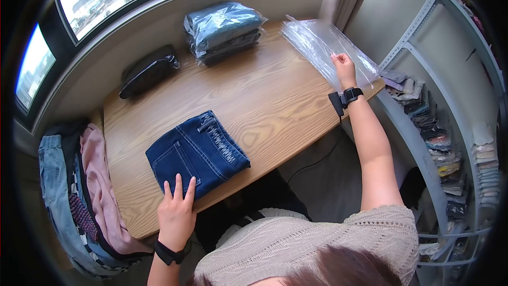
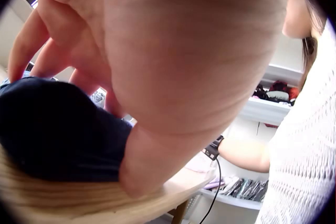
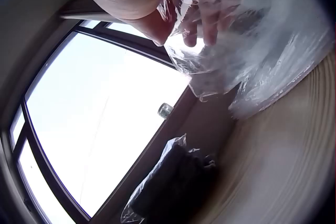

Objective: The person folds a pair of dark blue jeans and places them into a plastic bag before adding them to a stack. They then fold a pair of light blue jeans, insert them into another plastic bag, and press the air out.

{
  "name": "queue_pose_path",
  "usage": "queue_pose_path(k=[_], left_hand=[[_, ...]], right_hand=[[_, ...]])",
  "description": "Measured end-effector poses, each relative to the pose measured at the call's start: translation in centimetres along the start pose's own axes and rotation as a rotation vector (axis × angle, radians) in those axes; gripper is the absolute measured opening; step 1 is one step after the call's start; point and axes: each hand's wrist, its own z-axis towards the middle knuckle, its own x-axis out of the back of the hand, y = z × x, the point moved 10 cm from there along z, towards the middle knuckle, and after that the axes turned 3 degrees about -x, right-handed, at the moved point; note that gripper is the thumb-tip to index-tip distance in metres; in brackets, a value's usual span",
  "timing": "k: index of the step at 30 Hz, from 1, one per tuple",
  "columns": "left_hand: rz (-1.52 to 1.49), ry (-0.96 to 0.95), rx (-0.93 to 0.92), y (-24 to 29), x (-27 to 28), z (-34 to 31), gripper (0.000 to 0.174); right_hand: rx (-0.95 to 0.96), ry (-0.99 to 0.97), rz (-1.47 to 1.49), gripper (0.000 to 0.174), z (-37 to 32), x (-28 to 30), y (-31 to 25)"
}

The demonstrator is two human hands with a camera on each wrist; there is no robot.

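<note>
Folded dark blue jeans (image 1: pixel 196 153) lie on the wooden table near its front edge, waistband to the right. The left hand (image 1: pixel 177 217) rests on their lower left part with fingers spread; in the left wrist view the fingers of that hand (image 2: pixel 79 40) touch the dark cloth (image 2: pixel 58 129). At the table's right end is a stack of clear plastic bags (image 1: pixel 312 47). Over it the right hand (image 1: pixel 344 69) pinches clear film; the right wrist view shows this hand (image 3: pixel 178 14) with crumpled film (image 3: pixel 210 66) between thumb and fingers.
Bagged folded clothes (image 1: pixel 225 32) and a dark bagged bundle (image 1: pixel 150 71) stand at the table's back by the window. Unfolded jeans (image 1: pixel 53 169) and a pink garment (image 1: pixel 100 180) hang at the left edge. A metal shelf (image 1: pixel 423 106) with packed clothes stands at the right.
</note>
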Motion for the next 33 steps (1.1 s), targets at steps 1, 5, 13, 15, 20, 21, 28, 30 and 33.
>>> queue_pose_path(k=[1,5,13,15,20,21,28,30,33], left_hand=[[-0.076,-0.011,0.013,0.2,0.7,0.1,0.071],[-0.254,-0.005,0.029,-1.2,1.4,-0.1,0.068],[-0.926,0.425,0.037,-3.7,5.2,-1.5,0.071],[-1.077,0.588,-0.001,-3.7,6.3,-2.4,0.073],[-1.348,0.759,0.169,-6.6,5.3,-6.5,0.060],[-1.368,0.727,0.323,-7.6,3.9,-7.1,0.057],[-1.708,0.744,0.607,-13.0,-3.6,-8.7,0.029],[-1.616,0.811,0.716,-14.5,-4.1,-10.5,0.034],[-1.605,0.794,0.823,-18.1,-6.6,-14.1,0.037]], right_hand=[[-0.015,0.001,0.007,0.017,-1.0,-0.6,-0.9],[-0.019,-0.231,0.674,0.008,-6.7,-5.8,-9.9],[-0.105,-1.045,1.063,0.013,-28.8,-17.2,-27.2],[-0.191,-1.256,1.103,0.014,-34.2,-20.1,-28.6],[-0.175,-1.512,0.898,0.014,-43.8,-25.5,-28.6],[-0.134,-1.546,0.842,0.015,-44.5,-26.0,-28.5],[-0.116,-1.539,0.512,0.030,-40.7,-24.1,-26.9],[-0.091,-1.273,0.546,0.030,-35.3,-22.8,-24.8],[-0.244,-0.995,0.435,0.035,-29.8,-21.3,-18.8]])
